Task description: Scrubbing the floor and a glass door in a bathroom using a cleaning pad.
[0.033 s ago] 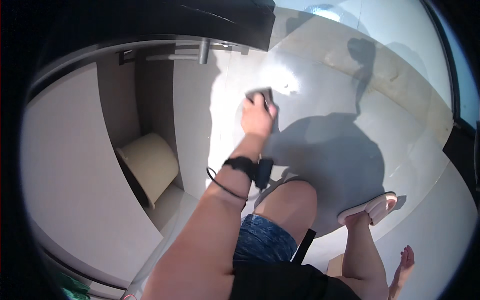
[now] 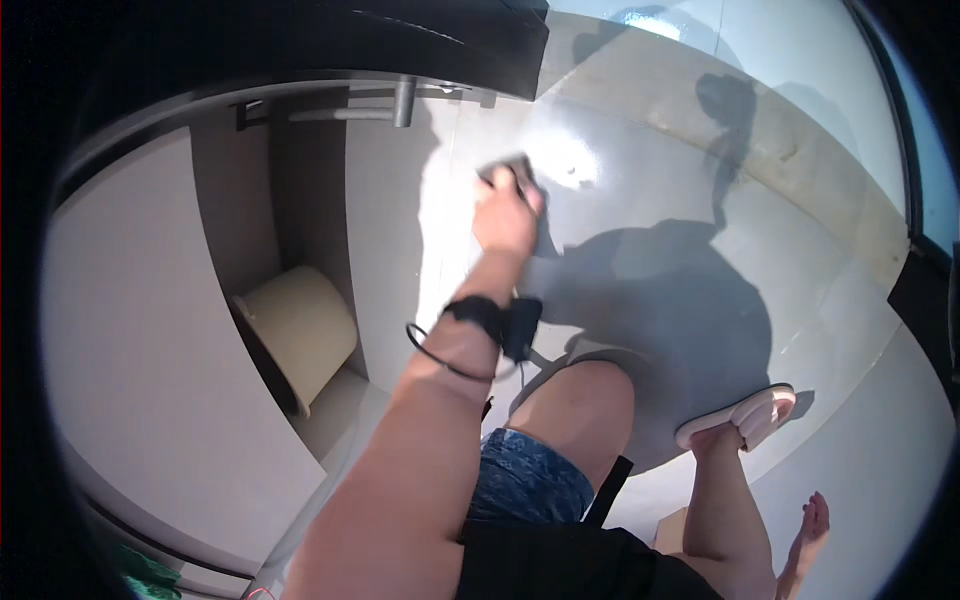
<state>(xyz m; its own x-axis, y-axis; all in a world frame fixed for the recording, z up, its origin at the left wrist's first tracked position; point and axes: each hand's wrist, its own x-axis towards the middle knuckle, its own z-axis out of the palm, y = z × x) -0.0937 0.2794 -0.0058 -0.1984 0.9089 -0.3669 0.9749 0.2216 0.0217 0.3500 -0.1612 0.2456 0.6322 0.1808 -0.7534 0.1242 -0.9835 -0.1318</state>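
My left hand (image 2: 505, 212) reaches out over the shiny grey floor (image 2: 600, 190), its fingers closed round a small dark grey flat pad (image 2: 517, 164). The pad lies against the floor; whether it is a cloth or a sponge I cannot make out. Round my left wrist sits a black strap with a small black box (image 2: 520, 328) and a thin cable. At the lower right my right hand (image 2: 816, 515) is held up with nothing in it, its fingers stretched, beside my bent leg.
A beige bin (image 2: 300, 335) stands in the recess at the left, beside a pale panel (image 2: 130, 330). A black ledge (image 2: 440, 40) and a metal pipe (image 2: 404, 103) lie at the far left. My slippered foot (image 2: 755, 410) is on the floor at the right.
My left hand has slid slightly away from me and to the left, with the pad in it. My right hand and foot stay put.
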